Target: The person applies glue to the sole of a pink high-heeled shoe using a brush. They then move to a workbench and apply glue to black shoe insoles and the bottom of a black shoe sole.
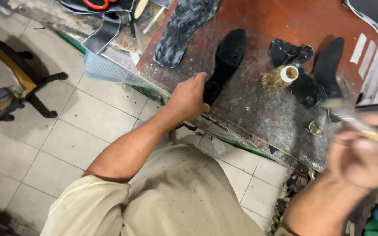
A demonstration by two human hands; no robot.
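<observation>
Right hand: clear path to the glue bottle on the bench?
Probably yes. The right hand, blurred and seemingly holding a thin tool, is near the bench edge; only bare bench and a small cap lie before the glue bottle.

We are in a shoemaking workshop. We see cut soles (226, 57) on a glue-stained workbench (267, 109), beside scissors (96, 4).

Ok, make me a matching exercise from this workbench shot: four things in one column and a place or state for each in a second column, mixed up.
1. black sole piece
2. grey sole piece
3. glue bottle
4. right hand

a. blurred, at the frame's right edge
b. lying on its side, open mouth showing
c. flat near the bench's far edge, untouched
d. gripped at its near end by the left hand

Pairs: 1-d, 2-c, 3-b, 4-a
</observation>
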